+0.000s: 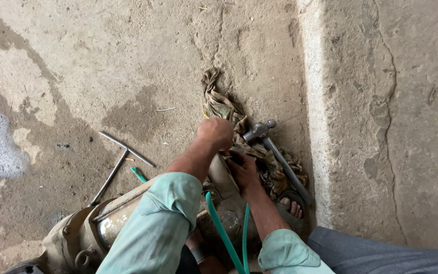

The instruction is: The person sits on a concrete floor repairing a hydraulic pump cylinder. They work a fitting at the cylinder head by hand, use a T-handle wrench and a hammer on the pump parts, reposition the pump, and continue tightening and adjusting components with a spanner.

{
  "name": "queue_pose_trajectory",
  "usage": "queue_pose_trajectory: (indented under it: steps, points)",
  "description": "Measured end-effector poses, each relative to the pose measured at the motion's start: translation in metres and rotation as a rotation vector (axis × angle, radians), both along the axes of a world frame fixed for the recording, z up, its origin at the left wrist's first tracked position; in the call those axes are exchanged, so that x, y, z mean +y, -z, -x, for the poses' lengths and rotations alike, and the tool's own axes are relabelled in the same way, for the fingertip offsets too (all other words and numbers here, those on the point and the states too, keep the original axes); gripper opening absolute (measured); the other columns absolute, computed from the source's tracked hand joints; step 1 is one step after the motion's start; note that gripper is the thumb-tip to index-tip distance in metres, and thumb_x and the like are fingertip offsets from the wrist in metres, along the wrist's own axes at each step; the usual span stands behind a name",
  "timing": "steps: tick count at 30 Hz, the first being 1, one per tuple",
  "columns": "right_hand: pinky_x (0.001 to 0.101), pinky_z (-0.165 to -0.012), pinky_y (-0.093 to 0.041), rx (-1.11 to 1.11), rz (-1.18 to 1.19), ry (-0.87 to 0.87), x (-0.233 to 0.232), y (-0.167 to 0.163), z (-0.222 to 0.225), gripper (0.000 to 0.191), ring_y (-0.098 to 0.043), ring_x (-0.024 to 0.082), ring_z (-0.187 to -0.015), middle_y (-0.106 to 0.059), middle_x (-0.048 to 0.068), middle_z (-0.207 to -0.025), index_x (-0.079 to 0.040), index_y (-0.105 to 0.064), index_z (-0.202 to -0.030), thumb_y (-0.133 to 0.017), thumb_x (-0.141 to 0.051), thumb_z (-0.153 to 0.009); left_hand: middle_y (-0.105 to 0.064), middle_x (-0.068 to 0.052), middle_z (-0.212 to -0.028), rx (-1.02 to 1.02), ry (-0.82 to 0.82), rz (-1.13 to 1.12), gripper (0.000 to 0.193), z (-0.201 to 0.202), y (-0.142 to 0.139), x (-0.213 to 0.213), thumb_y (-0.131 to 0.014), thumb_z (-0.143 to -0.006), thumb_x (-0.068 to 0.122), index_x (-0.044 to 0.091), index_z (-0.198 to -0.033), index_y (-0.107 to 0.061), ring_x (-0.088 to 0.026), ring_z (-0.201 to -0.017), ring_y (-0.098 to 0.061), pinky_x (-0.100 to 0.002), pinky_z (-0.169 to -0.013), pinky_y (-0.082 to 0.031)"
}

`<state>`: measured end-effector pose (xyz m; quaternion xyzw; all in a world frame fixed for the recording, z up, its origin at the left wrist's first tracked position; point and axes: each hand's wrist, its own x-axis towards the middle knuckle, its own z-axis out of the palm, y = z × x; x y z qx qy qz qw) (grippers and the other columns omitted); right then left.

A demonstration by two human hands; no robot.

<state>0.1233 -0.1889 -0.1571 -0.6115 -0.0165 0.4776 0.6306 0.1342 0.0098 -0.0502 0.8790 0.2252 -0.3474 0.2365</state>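
Two hands are in view. The left hand [216, 133] is closed into a fist above the front end of a dirty grey cylindrical metal pump body [105, 223] lying on the concrete floor [102, 61]; what the fist holds cannot be determined. The right hand [243, 171] has its fingers curled against the tan end piece [222, 175] of the pump body, gripping at its edge; the exact contact is hidden by the left forearm.

Item count:
- One steel T-handle wrench [120, 161], lying on the floor left of the hands, well apart from them.
- One steel ball-peen hammer with a grey handle [277, 155], resting on the rag just beside the right hand.
- One crumpled olive-brown cloth rag [229, 109], under and beyond both hands.
- Two runs of green flexible hose [224, 231], passing between the forearms; whether they are one hose cannot be determined.
- One short green piece [138, 174] near the pump body; its nature is unclear.
- One sandalled foot [292, 208], partly covered by the hammer handle.

The pump body is cut off at the lower frame edge and largely covered by the pale green sleeves [158, 223].
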Motion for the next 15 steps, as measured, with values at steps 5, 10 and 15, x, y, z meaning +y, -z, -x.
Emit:
queue_pose_trajectory:
  steps: [5, 10, 15]
  points:
    - [0.0312, -0.078, -0.056, -0.03, 0.071, 0.049, 0.001, -0.012, 0.002, 0.031, -0.067, 0.015, -0.093, -0.072, 0.007, -0.108, 0.001, -0.068, -0.124, -0.068, 0.0, -0.093, -0.075, -0.013, -0.118, 0.065, 0.064, 0.081, 0.058, 0.001, -0.001, 0.005, -0.086, -0.077, 0.053, 0.008, -0.112, -0.076, -0.03, -0.109, -0.073, -0.042, -0.091, -0.058]
    - [0.0317, -0.08, -0.058, 0.064, 0.066, 0.098, 0.003, -0.019, 0.003, 0.034, -0.07, 0.016, -0.095, -0.071, 0.009, -0.113, -0.002, -0.065, -0.127, -0.064, 0.0, -0.094, -0.077, -0.014, -0.115, -0.03, 0.022, 0.066, 0.039, 0.006, 0.002, 0.002, -0.083, -0.076, 0.032, 0.01, -0.108, -0.081, -0.031, -0.105, -0.075, -0.043, -0.085, -0.061]
    - [0.032, -0.079, -0.058, 0.06, 0.055, 0.114, 0.005, -0.017, 0.003, 0.035, -0.069, 0.017, -0.095, -0.071, 0.009, -0.113, -0.003, -0.064, -0.128, -0.065, 0.001, -0.094, -0.076, -0.013, -0.115, 0.09, 0.007, 0.052, 0.068, 0.002, 0.007, 0.001, -0.09, -0.071, 0.057, 0.006, -0.112, -0.074, -0.029, -0.105, -0.075, -0.041, -0.091, -0.058]
